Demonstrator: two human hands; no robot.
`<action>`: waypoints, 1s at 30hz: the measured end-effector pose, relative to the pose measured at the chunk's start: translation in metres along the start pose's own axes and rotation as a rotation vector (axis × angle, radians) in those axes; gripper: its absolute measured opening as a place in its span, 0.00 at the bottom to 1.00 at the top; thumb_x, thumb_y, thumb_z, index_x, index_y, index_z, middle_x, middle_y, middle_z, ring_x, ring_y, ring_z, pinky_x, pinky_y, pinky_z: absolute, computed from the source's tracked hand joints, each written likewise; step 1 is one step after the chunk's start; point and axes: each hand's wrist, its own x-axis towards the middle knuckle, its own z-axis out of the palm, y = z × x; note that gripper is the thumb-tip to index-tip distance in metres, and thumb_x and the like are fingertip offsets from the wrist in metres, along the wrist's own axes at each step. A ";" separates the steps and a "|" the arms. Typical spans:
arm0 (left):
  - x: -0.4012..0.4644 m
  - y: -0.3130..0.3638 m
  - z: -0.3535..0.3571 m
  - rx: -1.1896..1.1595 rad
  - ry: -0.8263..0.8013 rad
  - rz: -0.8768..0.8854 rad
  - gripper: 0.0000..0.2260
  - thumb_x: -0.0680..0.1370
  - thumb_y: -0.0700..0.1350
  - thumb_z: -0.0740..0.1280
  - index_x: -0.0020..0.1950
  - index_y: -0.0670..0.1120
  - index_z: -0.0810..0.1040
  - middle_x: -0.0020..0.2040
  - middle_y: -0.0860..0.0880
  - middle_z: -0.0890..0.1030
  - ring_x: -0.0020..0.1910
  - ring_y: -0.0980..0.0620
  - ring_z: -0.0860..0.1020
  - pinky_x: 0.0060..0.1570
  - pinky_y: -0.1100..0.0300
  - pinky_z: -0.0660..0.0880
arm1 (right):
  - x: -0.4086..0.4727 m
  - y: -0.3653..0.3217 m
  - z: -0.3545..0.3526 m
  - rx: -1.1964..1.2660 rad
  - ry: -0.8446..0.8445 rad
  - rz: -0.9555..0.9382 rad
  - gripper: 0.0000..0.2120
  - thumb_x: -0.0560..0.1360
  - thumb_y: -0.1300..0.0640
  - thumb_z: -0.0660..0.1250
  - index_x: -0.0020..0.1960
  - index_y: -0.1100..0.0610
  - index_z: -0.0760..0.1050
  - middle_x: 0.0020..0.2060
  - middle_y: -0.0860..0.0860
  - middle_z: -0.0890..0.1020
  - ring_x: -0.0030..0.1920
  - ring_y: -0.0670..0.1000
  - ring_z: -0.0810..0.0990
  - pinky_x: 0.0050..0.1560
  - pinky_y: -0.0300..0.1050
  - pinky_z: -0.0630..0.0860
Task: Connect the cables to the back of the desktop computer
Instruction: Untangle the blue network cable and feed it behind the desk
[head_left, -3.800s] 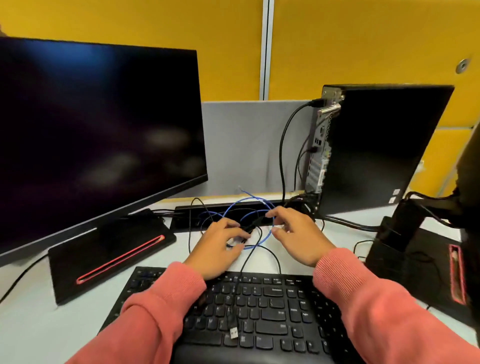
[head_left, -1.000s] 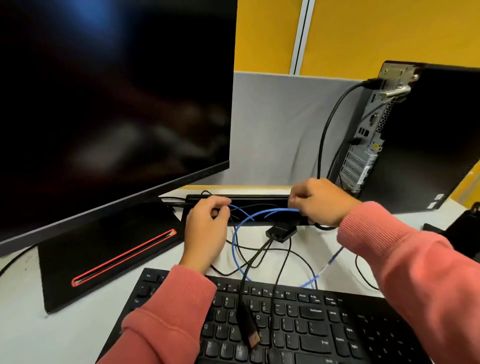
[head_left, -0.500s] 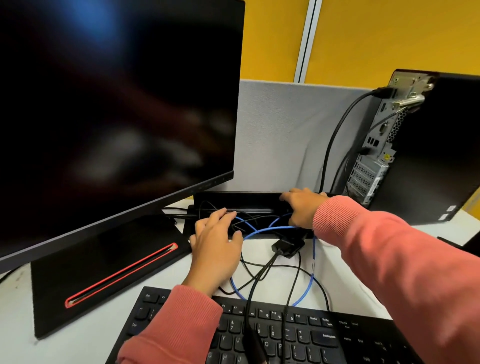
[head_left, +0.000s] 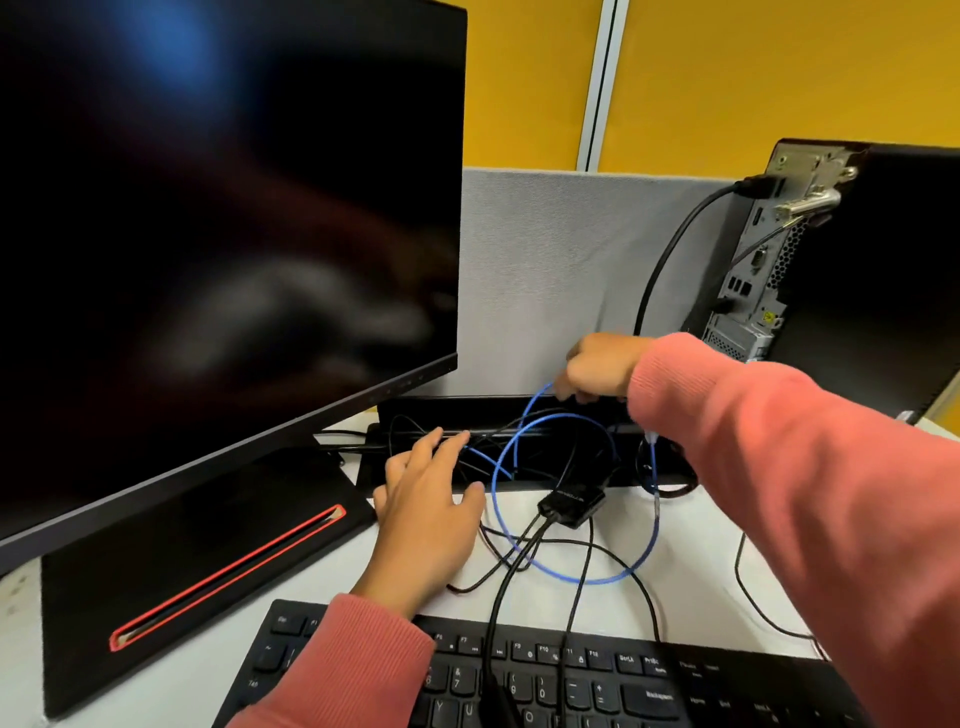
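Both arms wear long salmon-pink knit sleeves with fine ribbed cuffs, the left sleeve (head_left: 358, 660) and right sleeve (head_left: 810, 478); bare left hand (head_left: 426, 509) and right hand (head_left: 597, 369) show no rings

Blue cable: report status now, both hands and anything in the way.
Right hand pinching blue cable above the black tray. Left hand open, resting on tangled black cables. Blue cable not yet plugged into the computer; loops snarled around the adapter.
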 end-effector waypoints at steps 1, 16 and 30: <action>0.001 0.000 0.001 0.010 -0.005 0.003 0.25 0.83 0.52 0.62 0.79 0.60 0.62 0.81 0.59 0.57 0.78 0.52 0.54 0.72 0.50 0.54 | 0.000 0.002 -0.005 0.091 -0.010 0.013 0.11 0.74 0.53 0.68 0.50 0.60 0.81 0.46 0.55 0.85 0.47 0.56 0.80 0.42 0.43 0.73; 0.023 0.010 -0.001 0.239 -0.024 0.046 0.24 0.82 0.46 0.54 0.79 0.58 0.64 0.56 0.51 0.78 0.63 0.47 0.68 0.60 0.52 0.57 | -0.007 -0.002 0.009 1.136 0.362 0.180 0.13 0.82 0.52 0.60 0.44 0.60 0.72 0.32 0.57 0.78 0.31 0.56 0.78 0.32 0.45 0.77; 0.060 -0.011 0.004 0.106 0.215 0.007 0.09 0.75 0.57 0.71 0.41 0.54 0.76 0.34 0.54 0.79 0.39 0.49 0.79 0.39 0.53 0.77 | -0.004 -0.017 0.013 -0.070 0.270 -0.360 0.15 0.74 0.51 0.65 0.60 0.43 0.71 0.46 0.48 0.80 0.48 0.55 0.80 0.52 0.54 0.80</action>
